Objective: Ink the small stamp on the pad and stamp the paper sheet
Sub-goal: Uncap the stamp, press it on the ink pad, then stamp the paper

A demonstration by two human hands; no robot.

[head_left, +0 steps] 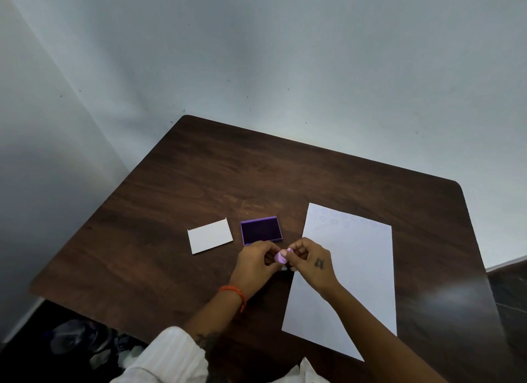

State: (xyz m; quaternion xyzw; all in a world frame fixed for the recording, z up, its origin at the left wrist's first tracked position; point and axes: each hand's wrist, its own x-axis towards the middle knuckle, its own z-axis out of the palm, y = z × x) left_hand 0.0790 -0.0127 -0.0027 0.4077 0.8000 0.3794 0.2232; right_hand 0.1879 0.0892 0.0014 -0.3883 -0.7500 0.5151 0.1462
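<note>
A small lilac stamp (281, 256) is pinched between the fingertips of my left hand (255, 264) and my right hand (312, 264), just above the table in front of the ink pad. The purple ink pad (261, 230) lies open with its dark inked face up, a little beyond my hands. The white paper sheet (346, 277) lies to the right, under my right wrist. Faint round stamp marks run in rows along its far edge.
The pad's white lid (210, 236) lies to the left of the pad. The dark wooden table (199, 183) stands in a corner of grey walls. Dark clutter lies on the floor at the lower left.
</note>
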